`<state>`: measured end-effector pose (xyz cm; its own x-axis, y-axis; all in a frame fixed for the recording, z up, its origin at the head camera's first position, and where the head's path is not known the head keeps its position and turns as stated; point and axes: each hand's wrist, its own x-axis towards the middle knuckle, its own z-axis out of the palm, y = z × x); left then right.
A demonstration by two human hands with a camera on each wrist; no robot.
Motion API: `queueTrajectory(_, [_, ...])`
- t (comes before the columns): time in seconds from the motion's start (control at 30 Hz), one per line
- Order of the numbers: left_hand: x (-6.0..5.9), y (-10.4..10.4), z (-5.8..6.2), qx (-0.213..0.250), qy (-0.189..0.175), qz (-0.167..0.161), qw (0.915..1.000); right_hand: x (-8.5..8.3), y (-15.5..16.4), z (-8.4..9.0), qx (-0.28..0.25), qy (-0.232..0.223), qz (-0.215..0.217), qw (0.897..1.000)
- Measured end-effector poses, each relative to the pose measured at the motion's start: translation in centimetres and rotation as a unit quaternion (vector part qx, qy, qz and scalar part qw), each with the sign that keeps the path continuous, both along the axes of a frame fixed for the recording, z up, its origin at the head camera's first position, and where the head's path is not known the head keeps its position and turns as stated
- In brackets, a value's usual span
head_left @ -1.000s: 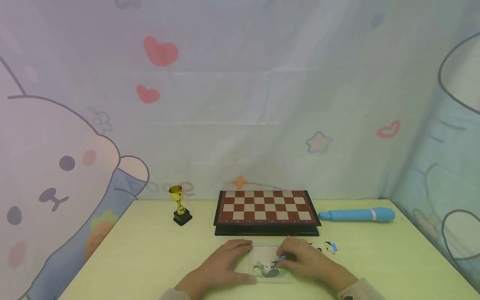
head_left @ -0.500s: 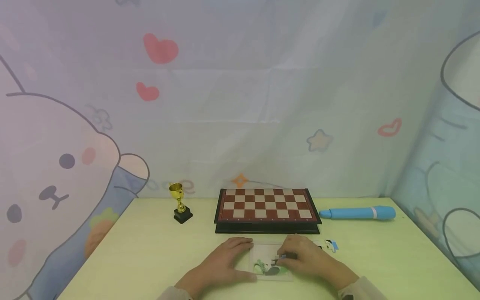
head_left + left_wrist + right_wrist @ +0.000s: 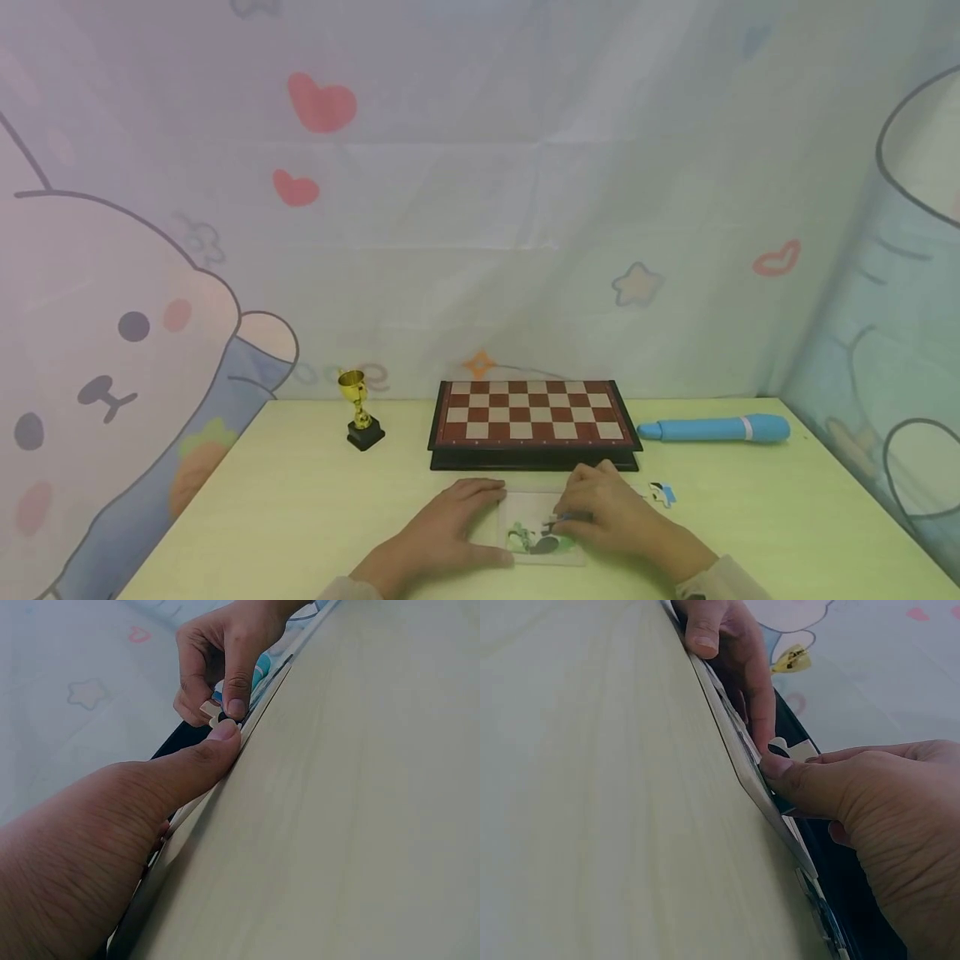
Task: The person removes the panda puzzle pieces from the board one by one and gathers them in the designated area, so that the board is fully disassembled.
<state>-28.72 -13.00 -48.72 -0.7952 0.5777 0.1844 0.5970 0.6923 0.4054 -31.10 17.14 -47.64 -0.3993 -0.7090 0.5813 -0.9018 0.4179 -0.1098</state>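
Head view shows both hands low on the pale green worktop [image 3: 300,517], just in front of the chessboard [image 3: 532,412]. A clear puzzle tray [image 3: 528,504] lies flat between them. The left hand [image 3: 450,525] rests on the tray's left edge, fingers straight and thumb against its near side. The right hand [image 3: 611,512] pinches a puzzle piece [image 3: 217,712] between thumb and forefinger, held at the tray. A loose piece [image 3: 662,493] lies just right of that hand. A gold trophy [image 3: 360,412] and a blue pen [image 3: 716,429] flank the chessboard.
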Motion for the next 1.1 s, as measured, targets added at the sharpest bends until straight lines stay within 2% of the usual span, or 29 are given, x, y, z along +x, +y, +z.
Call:
queueTrajectory(0.3, [-0.2,0.1,0.1,0.000,0.010,-0.001,0.9999,0.1,0.0,0.4,0.019,0.001,-0.013,1.000])
queueTrajectory(0.5, [0.1,0.2,-0.1,0.000,-0.002,0.003,1.0000,0.5,-0.1,0.6,0.052,-0.012,0.011,0.999])
queueTrajectory(0.63, [0.2,0.1,-0.1,-0.004,-0.002,0.005,1.0000,0.7,-0.3,0.7,0.074,-0.039,0.025,0.996])
queueTrajectory(0.87, [0.0,0.0,0.0,-0.001,0.004,0.006,1.0000,1.1,-0.6,1.2,0.099,-0.072,0.007,0.992])
queueTrajectory(1.1, [0.1,0.0,0.0,0.003,-0.001,0.004,1.0000,0.9,-0.4,0.7,0.071,-0.132,0.005,0.989])
